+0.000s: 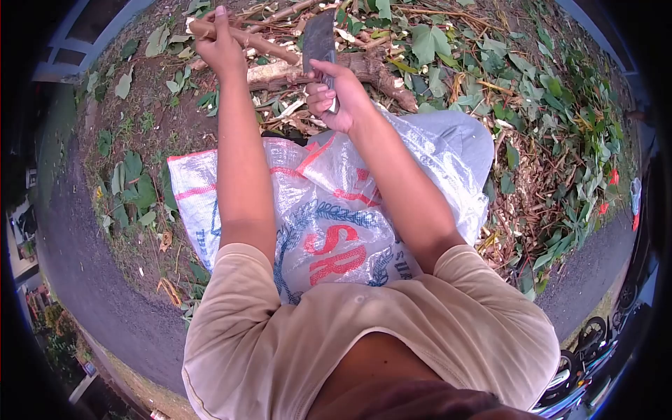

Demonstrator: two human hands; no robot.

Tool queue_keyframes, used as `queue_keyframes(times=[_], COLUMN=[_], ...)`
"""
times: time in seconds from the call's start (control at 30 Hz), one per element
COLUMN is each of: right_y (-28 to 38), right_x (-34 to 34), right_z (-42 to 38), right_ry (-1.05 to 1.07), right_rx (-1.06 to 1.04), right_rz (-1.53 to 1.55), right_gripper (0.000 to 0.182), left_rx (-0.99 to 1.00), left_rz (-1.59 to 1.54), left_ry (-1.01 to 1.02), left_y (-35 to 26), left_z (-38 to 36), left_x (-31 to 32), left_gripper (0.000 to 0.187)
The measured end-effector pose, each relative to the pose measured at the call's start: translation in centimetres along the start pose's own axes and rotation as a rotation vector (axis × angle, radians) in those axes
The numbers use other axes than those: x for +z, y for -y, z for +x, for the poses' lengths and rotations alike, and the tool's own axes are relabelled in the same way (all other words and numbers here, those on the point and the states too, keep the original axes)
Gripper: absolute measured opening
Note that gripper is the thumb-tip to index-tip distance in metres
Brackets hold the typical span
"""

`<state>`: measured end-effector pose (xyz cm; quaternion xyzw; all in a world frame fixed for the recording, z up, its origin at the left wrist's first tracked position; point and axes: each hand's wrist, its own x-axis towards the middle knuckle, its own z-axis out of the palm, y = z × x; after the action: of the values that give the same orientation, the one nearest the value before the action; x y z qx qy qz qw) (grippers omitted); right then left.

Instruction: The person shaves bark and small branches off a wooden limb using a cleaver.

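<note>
My left hand (222,54) is closed around a cut branch (264,44) near its pale, freshly cut end. The branch slants down to the right, its far end close to the blade. In my right hand (341,96) is the handle of a machete (319,40), held upright with its broad dark blade pointing away from me. Beneath the branch and blade lies a thick log (374,72), its bark partly stripped to pale wood. Wood chips are scattered around the log.
A white woven plastic sack (336,231) with red and blue print covers my lap. Cut leaves and stems (553,133) are heaped on the right. Bare soil with weeds (133,189) lies left, with asphalt (77,224) beyond. Motorcycles (584,357) stand at lower right.
</note>
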<state>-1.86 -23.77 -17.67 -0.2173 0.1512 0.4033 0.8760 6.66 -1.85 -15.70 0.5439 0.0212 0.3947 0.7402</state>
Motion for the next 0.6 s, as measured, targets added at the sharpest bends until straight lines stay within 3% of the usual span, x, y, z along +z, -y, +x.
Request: queue_keyframes(times=[0.03, 0.1, 0.13, 0.17, 0.23, 0.27, 0.3, 0.33, 0.37, 0.4, 0.6], right_y=[0.4, 0.1, -0.1, -0.6, -2.2, -4.0, -5.7, -6.2, -6.0, -6.3, -5.7], right_x=[1.3, 3.9, 4.6, 4.2, 2.1, 0.9, -0.2, -1.6, -3.5, -2.5, -1.9], right_z=[-1.4, -2.7, -2.7, -1.9, 1.1, 1.7, 2.0, 3.1, 4.1, 3.7, 3.6], right_ry=[0.023, -0.107, -0.1, -0.097, -0.079, -0.139, -0.286, -0.337, -0.174, -0.297, -0.22], right_rx=[-0.112, -0.551, -0.762, -0.758, -1.157, -1.032, -0.74, -0.247, 0.078, 0.009, 0.034], right_rz=[-0.106, -0.319, -0.328, -0.329, -0.249, -0.263, -0.428, -0.438, -0.297, -0.374, -0.239], right_gripper=[0.021, 0.022, 0.02, 0.02, 0.016, 0.012, 0.012, 0.02, 0.024, 0.025, 0.019], left_rx=[0.065, 0.05, 0.084, 0.123, 0.128, 0.143, 0.158, 0.136, 0.14, 0.105, -0.024], left_rz=[-0.09, -0.097, -0.115, -0.137, -0.1, -0.033, 0.03, 0.022, 0.033, 0.068, 0.023], left_ry=[0.052, 0.02, 0.001, -0.011, 0.007, -0.049, -0.101, -0.086, -0.201, -0.205, -0.103], left_y=[0.1, 0.1, 1.0, 1.1, 1.0, 1.4, 1.3, 0.2, 0.0, -0.3, 0.4], left_z=[-0.1, -0.6, -0.3, -0.1, -0.6, -0.9, -1.0, -1.6, -1.8, -1.8, -0.8], left_x=[0.0, 0.3, 0.2, 0.6, 1.1, 1.3, 1.9, 3.0, 3.3, 3.1, 0.7], left_gripper=[0.022, 0.018, 0.019, 0.021, 0.025, 0.025, 0.026, 0.031, 0.033, 0.034, 0.03])
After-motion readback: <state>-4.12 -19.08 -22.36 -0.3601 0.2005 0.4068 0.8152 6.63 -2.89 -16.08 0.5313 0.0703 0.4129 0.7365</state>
